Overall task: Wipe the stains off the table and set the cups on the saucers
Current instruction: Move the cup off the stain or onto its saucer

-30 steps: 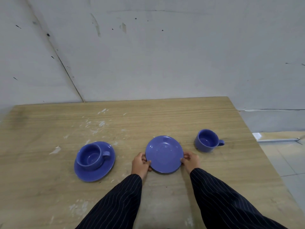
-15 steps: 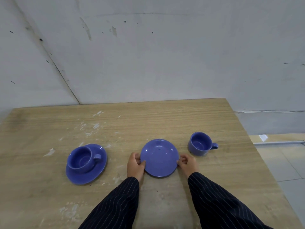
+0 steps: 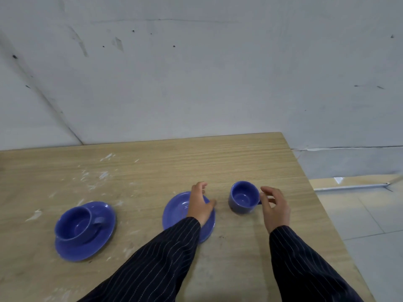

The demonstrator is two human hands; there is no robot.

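A blue cup (image 3: 242, 200) stands alone on the wooden table (image 3: 239, 158), right of an empty blue saucer (image 3: 176, 211). My right hand (image 3: 275, 207) is at the cup's right side with fingers apart around the handle, which it mostly hides. I cannot tell if it touches the cup. My left hand (image 3: 199, 203) hovers open over the right half of the empty saucer. At the left, a second blue cup (image 3: 73, 223) sits on its own saucer (image 3: 87, 249). White stains (image 3: 102, 175) speckle the table's left part.
The table's right edge (image 3: 316, 203) runs close beside the lone cup, with tiled floor (image 3: 370, 214) below it. A grey wall (image 3: 196, 83) stands directly behind the table. More white smears (image 3: 32, 215) lie near the left cup and the front edge.
Both hands have let go of the empty saucer's rim. My right hand moved right to the lone cup's handle, and my left hand moved over the saucer. The view has shifted right.
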